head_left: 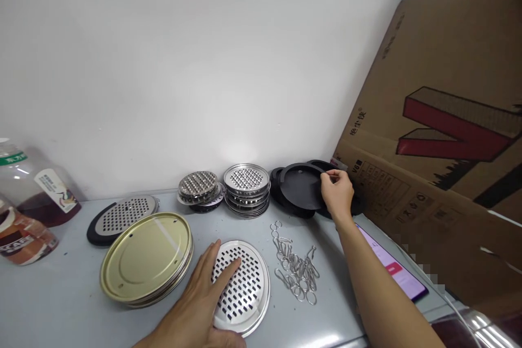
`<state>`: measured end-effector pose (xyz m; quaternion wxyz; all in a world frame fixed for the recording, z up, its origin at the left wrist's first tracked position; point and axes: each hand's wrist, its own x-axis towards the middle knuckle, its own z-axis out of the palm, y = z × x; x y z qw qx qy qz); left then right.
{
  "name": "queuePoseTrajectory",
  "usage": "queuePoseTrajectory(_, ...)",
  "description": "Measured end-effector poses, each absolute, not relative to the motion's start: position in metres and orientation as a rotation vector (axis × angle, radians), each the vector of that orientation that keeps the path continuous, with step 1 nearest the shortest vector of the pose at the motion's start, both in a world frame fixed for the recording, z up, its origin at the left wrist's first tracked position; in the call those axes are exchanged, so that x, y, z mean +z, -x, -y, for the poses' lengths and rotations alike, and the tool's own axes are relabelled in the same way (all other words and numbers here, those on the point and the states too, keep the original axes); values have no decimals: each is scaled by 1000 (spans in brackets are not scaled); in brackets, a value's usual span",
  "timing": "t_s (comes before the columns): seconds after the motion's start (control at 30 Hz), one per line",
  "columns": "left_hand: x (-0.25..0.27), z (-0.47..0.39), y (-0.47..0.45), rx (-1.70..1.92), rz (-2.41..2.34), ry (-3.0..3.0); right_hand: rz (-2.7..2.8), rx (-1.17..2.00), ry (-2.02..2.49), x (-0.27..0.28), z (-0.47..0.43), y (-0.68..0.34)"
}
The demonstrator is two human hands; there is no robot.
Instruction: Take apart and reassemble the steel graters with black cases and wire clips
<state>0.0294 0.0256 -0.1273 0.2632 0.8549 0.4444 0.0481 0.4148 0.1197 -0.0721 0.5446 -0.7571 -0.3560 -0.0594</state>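
Note:
My left hand rests with its fingers apart on a round perforated metal grater disc lying on the table. The index finger lies over the holes; the thumb is at the near rim. With the fingertips, my right hand pinches the right rim of a round black plastic tray, tilted over more black trays behind and below it. Small metal rings and clips lie in a loose heap between my hands.
Gold round lids are stacked at left. Stacked grater discs and a smaller disc pile stand by the wall. A black-rimmed grater, bottles, a lit phone and a big cardboard box flank them.

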Motion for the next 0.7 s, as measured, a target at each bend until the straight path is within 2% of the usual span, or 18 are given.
queuePoseTrajectory(0.2,-147,-7,-20,320,-1251,-2405,759,61,1621,-65,-113,-414)
queuePoseTrajectory(0.37,-140,0,-18,297,-1230,-2448,1060,616,1582,-50,-90,-388)
queuePoseTrajectory(0.4,-138,0,-18,286,-1226,-2449,1159,649,1603,-49,-85,-378)
queuePoseTrajectory(0.43,-136,1,-18,276,-1225,-2447,1257,587,1630,-48,-80,-366)
queuePoseTrajectory(0.57,-132,1,-18,253,-1230,-2431,1559,6,1559,-53,-61,-318)
queuePoseTrajectory(0.7,-134,0,-17,245,-1228,-2433,1709,-232,1382,-65,-55,-293)
